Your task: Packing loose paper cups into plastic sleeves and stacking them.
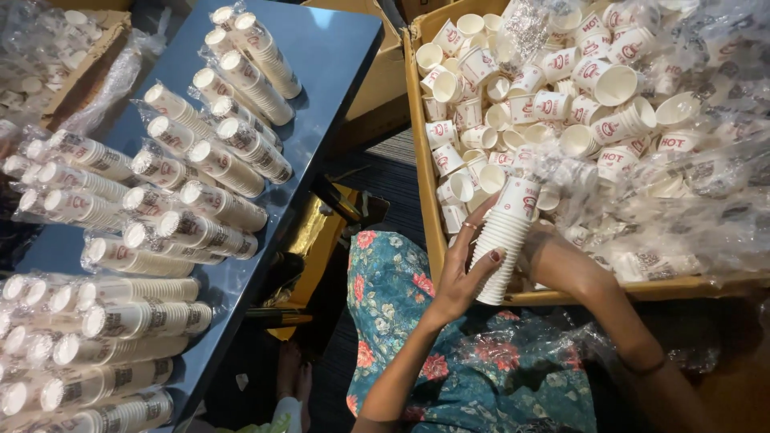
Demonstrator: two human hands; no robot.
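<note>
One tall stack of paper cups (504, 240) sits in our hands. It is white with red print on the top cup. The stack is long and thin. Its long line leans: the open top points up and away from us, toward the far right, and the bottom end points down toward our lap.

The stack is over the near edge of the big cardboard box (423, 160), close to the box's near left corner. Our left hand (465, 269) wraps around the side of the stack and holds it tight, with the thumb across the front. Our right hand (539, 244) is mostly hidden behind the stack, so we cannot tell if it is holding on.

Lots of loose cups (553, 104) lie jumbled inside the box, with crinkly clear plastic bags (690, 216) along its right side.

Many wrapped cup rolls (216, 160) lie in rows on the dark blue tabletop (337, 56), from its far edge to its near edge.
</note>
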